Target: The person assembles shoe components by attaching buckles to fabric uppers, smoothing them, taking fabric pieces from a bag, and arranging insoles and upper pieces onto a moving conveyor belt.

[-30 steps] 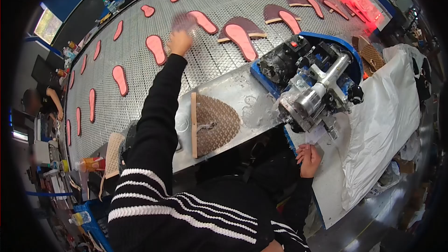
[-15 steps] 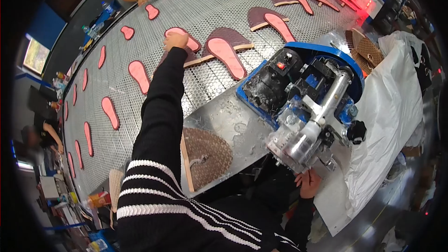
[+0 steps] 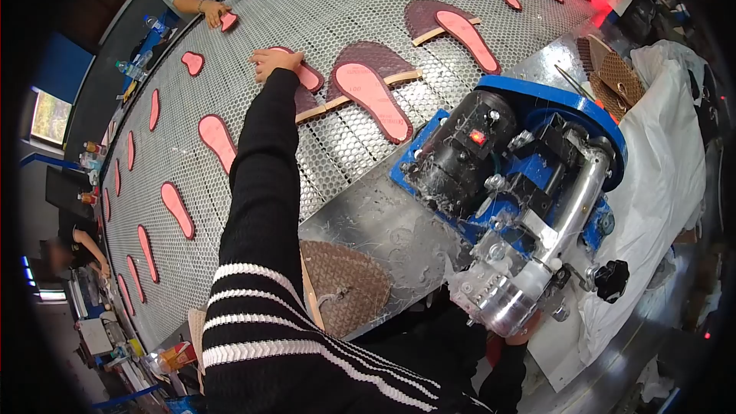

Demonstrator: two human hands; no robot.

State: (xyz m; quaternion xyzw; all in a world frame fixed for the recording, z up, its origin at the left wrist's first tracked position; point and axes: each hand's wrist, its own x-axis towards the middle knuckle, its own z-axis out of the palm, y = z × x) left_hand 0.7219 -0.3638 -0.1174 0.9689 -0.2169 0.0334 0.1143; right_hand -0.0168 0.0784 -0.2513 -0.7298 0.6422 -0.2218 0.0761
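My left hand (image 3: 276, 64) reaches far out over the mesh conveyor (image 3: 307, 172), its fingers stretched leftward at the far end of a pink insole (image 3: 308, 77). Part of a dark purple woven upper (image 3: 313, 103) shows beside that insole; my sleeve covers the rest. Just to the right, another pink insole (image 3: 373, 100) overlaps a purple upper (image 3: 368, 54) with a pale edge strip. My right hand (image 3: 525, 331) is low behind the metal head of the blue and black motor machine (image 3: 498, 169); its fingers are hidden. A brown woven upper (image 3: 349, 287) lies on the metal table near my left sleeve.
Several pink insoles (image 3: 178, 209) and uppers lie along the conveyor. A co-worker's hand (image 3: 216, 13) holds a small pink piece at the far edge; another person (image 3: 88, 249) is at left. White sheeting (image 3: 659, 161) and brown uppers (image 3: 617, 80) lie right of the machine.
My left hand has shifted left across the insole, its fingers more stretched. The co-worker's hand has come onto a pink piece. The machine appears lower and further right, covering more of my right hand.
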